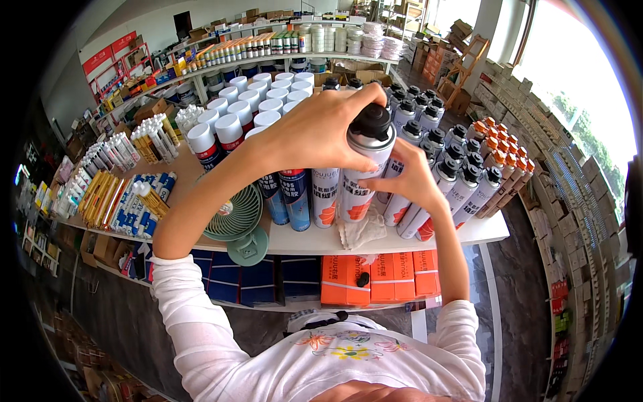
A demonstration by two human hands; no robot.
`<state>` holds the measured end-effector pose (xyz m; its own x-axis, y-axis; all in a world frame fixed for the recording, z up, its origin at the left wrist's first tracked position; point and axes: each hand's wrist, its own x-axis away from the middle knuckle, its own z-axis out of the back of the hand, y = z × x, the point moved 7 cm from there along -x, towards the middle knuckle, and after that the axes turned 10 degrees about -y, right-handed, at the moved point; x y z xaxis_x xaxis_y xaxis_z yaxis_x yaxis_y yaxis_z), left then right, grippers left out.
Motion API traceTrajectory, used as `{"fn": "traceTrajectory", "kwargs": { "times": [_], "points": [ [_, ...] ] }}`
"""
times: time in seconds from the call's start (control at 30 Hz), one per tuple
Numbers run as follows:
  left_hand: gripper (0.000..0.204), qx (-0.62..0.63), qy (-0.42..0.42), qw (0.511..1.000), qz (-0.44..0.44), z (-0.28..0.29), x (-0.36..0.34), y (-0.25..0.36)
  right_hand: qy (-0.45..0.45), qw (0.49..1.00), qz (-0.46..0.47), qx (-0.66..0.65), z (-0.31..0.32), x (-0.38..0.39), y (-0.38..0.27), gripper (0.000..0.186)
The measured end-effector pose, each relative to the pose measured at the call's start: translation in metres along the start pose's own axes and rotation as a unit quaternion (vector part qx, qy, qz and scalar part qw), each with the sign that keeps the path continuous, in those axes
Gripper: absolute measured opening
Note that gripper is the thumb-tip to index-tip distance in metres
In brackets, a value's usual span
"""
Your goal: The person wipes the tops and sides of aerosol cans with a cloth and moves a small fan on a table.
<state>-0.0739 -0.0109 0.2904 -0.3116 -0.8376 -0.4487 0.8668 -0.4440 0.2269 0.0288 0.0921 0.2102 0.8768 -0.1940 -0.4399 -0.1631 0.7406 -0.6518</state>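
A white and silver spray can [356, 198] with a black top stands upright at the front of the crowded white table. My left hand [321, 127] reaches across and is closed round its upper part, with fingers at the black cap [370, 120] and the thumb on the body. From the right, my right hand [410, 175] grips the can's side; its thumb lies on the front, and some fingers are hidden behind. A crumpled white cloth [362, 232] lies by the can's base. Another can of the same kind [325, 194] stands just to its left.
White-capped cans [230, 130] stand left, more black-capped cans [462, 194] and orange-topped ones [502, 157] right. A green fan [236, 213] is at the table's front edge. Sealant tubes [107, 191] lie far left. Orange boxes [348, 278] sit on the lower shelf.
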Motion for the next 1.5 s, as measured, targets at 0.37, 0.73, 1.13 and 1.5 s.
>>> {"fn": "traceTrajectory", "kwargs": {
  "times": [0.37, 0.73, 1.13, 1.5],
  "points": [
    [0.067, -0.141, 0.101, 0.985, -0.019, 0.101, -0.089, 0.018, 0.048, 0.988, 0.100, 0.110, 0.124, -0.099, -0.024, 0.062],
    [0.072, -0.100, 0.117, 0.986, 0.059, 0.062, -0.137, -0.128, 0.075, 0.970, 0.000, 0.232, 0.105, -0.146, 0.050, 0.076],
    [0.074, -0.066, 0.022, 0.991, 0.114, -0.058, -0.164, -0.238, -0.085, 0.953, -0.180, 0.230, 0.081, -0.180, 0.200, 0.047],
    [0.091, -0.077, -0.093, 0.976, 0.181, -0.138, -0.165, -0.310, -0.172, 0.932, -0.241, 0.208, 0.044, -0.177, 0.253, 0.052]
  ]
}}
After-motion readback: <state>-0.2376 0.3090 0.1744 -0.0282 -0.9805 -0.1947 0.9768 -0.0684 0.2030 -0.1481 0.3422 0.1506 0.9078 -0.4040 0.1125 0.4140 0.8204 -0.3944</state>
